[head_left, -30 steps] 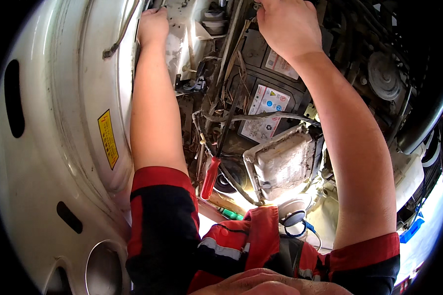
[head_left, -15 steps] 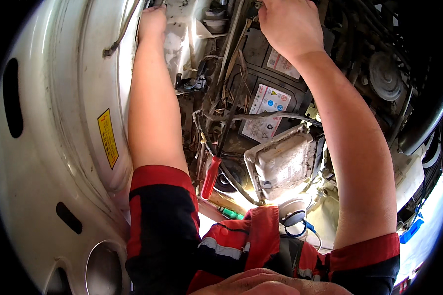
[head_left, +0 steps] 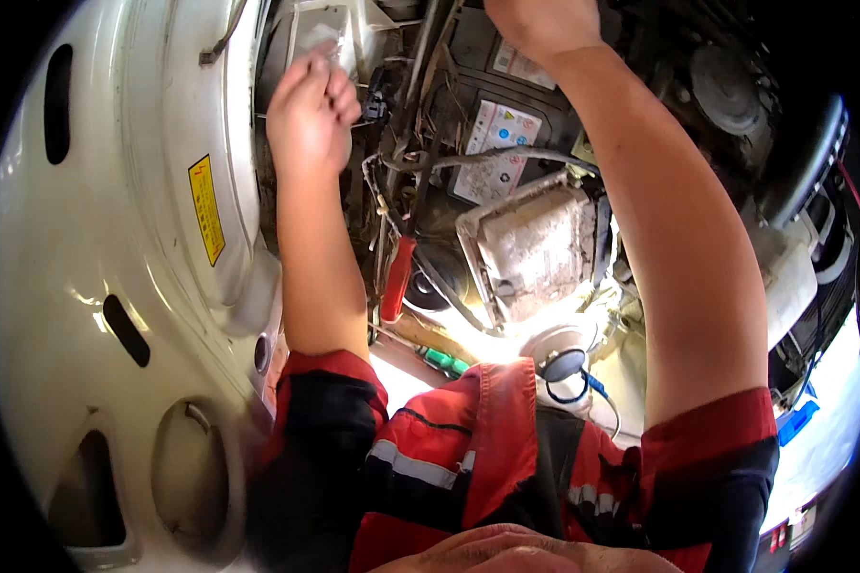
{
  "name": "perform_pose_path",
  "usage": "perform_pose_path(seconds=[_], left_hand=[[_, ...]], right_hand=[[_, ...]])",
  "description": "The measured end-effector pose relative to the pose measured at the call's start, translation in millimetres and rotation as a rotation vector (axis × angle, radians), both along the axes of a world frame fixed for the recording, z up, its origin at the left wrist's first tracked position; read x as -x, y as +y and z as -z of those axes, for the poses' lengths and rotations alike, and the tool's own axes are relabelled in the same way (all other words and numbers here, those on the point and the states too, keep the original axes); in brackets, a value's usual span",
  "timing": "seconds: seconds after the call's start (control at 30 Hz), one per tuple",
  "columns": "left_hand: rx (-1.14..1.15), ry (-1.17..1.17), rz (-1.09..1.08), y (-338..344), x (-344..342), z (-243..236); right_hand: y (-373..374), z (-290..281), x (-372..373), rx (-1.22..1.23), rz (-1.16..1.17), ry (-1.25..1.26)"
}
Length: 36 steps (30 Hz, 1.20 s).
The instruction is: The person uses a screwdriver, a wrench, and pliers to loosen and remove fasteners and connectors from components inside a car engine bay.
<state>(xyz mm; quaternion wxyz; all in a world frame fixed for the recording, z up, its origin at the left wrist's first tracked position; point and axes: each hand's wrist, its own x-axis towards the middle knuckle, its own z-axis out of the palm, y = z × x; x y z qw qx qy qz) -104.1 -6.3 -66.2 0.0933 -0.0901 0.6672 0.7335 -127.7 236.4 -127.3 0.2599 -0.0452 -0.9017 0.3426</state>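
Note:
My left hand (head_left: 313, 115) is up over the engine bay, beside the white panel on the left. Its fingers are curled and pinched together, a little blurred, and I cannot make out whether anything small is between them. At the top edge, above the dark battery (head_left: 457, 107), is my right hand (head_left: 545, 24). Its fingers are cut off by the picture's edge, so what it touches is hidden. A screwdriver with a red handle (head_left: 397, 280) stands among the wires below my left hand.
A dirty pale cover box (head_left: 535, 250) sits nearer me than the battery. A cable (head_left: 492, 156) crosses over the battery label. Near my chest are a green-handled tool (head_left: 441, 362) and a round black cap (head_left: 562, 365). The white body panel (head_left: 153, 248) curves along the left.
My left hand has come back toward me from the top edge, its fingers now showing curled. The view has shifted slightly, and my right hand sits higher in it.

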Motion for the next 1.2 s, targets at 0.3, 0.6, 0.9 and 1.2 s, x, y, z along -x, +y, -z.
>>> perform_pose_path(seconds=[0.3, 0.6, 0.9, 1.2], left_hand=[[1.218, 0.149, 0.484, 5.1, -85.7, -31.8], [1.138, -0.02, 0.688, 12.6, -85.3, -27.9], [0.589, -0.005, 0.086, 32.8, -46.0, -38.1], [0.551, 0.154, -0.073, 59.1, 1.4, -26.1]], right_hand=[[-12.7, -61.3, -104.8, 0.198, -0.008, -0.473], [-15.1, -29.4, -133.3, 0.189, -0.027, -0.5], [-21.3, -76.3, -147.0, 0.148, -0.355, -0.197], [-67.4, -106.6, -147.0, 0.313, -0.568, -0.432]])
